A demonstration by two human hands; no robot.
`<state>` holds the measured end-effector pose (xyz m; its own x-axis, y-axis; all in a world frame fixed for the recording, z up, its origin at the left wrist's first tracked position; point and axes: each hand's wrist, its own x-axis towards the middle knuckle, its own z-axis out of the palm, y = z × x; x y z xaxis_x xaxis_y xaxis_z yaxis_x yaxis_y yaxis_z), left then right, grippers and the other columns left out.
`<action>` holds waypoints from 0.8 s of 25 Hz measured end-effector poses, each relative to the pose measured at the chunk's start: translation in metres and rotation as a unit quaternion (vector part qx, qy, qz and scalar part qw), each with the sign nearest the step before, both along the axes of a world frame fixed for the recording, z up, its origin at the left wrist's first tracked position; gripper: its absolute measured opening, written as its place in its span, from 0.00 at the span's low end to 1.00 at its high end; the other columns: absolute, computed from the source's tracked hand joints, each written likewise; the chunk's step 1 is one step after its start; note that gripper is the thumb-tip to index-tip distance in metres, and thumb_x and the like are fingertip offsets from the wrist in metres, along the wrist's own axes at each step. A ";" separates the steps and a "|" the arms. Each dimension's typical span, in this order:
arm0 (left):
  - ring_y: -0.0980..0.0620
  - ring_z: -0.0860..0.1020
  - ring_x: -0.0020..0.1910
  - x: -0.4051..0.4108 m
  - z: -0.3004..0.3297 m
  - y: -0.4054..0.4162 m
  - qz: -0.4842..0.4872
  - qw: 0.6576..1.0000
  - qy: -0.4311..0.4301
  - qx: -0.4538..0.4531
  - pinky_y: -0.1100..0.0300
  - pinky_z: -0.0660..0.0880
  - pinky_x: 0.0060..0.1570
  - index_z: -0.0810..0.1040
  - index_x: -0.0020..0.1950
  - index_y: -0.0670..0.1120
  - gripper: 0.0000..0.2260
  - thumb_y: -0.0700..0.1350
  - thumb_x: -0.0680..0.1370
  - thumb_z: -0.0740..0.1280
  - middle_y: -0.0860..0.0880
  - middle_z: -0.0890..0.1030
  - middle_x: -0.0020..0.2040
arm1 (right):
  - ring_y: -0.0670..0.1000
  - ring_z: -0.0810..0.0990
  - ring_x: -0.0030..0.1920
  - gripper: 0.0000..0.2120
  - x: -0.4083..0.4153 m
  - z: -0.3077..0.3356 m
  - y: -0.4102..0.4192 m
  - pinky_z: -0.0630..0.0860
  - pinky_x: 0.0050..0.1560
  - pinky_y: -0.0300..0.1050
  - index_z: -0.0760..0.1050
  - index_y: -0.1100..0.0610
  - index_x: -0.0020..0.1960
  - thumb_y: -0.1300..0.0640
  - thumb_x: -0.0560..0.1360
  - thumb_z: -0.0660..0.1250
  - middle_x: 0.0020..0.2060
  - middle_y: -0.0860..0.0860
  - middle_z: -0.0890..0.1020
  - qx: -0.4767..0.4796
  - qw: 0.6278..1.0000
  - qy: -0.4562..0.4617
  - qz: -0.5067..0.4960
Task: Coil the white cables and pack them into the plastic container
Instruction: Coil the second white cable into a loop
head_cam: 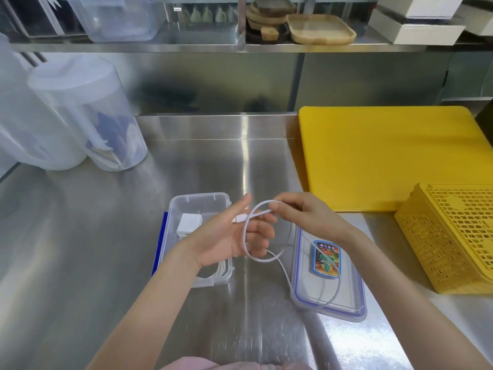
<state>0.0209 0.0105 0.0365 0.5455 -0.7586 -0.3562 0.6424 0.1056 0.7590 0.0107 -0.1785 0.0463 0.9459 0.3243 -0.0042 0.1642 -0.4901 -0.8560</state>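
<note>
A white cable [283, 268] forms one loop around the fingers of my left hand [229, 236], which is held palm up above the clear plastic container [173, 209]. The plug end lies across my left fingers. My right hand [301, 214] pinches the cable at the top of the loop. The cable's loose tail drops down and curves over the container lid [346, 303]. Inside the container sit a white charger block [186, 225] and a coiled white cable [218, 271], partly hidden by my left wrist.
The lid lies on the steel counter to the right of the container, bearing a colourful label [326, 259]. A yellow cutting board [386, 156] and a yellow perforated basket [453, 236] stand at the right. Translucent jugs [80, 110] stand at the back left.
</note>
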 end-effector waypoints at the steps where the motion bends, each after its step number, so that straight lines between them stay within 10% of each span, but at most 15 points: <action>1: 0.53 0.79 0.30 0.001 0.000 0.000 -0.023 1.000 0.013 -0.013 0.59 0.78 0.36 0.82 0.47 0.44 0.21 0.58 0.75 0.56 0.49 0.82 0.34 | 0.48 0.67 0.33 0.11 0.000 0.001 0.000 0.64 0.36 0.42 0.76 0.48 0.37 0.50 0.76 0.60 0.30 0.54 0.70 0.001 1.000 0.005 0.013; 9: 0.58 0.71 0.25 0.002 -0.002 -0.005 0.096 0.980 0.046 -0.170 0.64 0.74 0.36 0.82 0.44 0.43 0.11 0.42 0.75 0.59 0.54 0.72 0.26 | 0.41 0.62 0.17 0.12 0.002 0.004 0.000 0.59 0.19 0.29 0.77 0.48 0.41 0.56 0.79 0.58 0.30 0.46 0.81 0.178 0.973 0.043 -0.139; 16: 0.58 0.73 0.33 -0.004 0.001 -0.016 0.117 0.970 -0.011 -0.213 0.62 0.68 0.58 0.82 0.47 0.48 0.10 0.48 0.67 0.73 0.55 0.73 0.24 | 0.42 0.64 0.17 0.14 0.001 -0.005 0.021 0.61 0.19 0.32 0.77 0.50 0.44 0.50 0.80 0.54 0.20 0.44 0.78 0.232 0.950 0.100 -0.183; 20: 0.62 0.72 0.23 0.003 0.011 -0.014 0.220 0.949 -0.023 -0.226 0.66 0.78 0.44 0.83 0.42 0.50 0.06 0.47 0.70 0.67 0.55 0.75 0.23 | 0.42 0.69 0.22 0.18 -0.002 -0.016 0.028 0.68 0.29 0.34 0.77 0.48 0.39 0.44 0.78 0.53 0.21 0.46 0.76 0.145 0.970 0.106 -0.165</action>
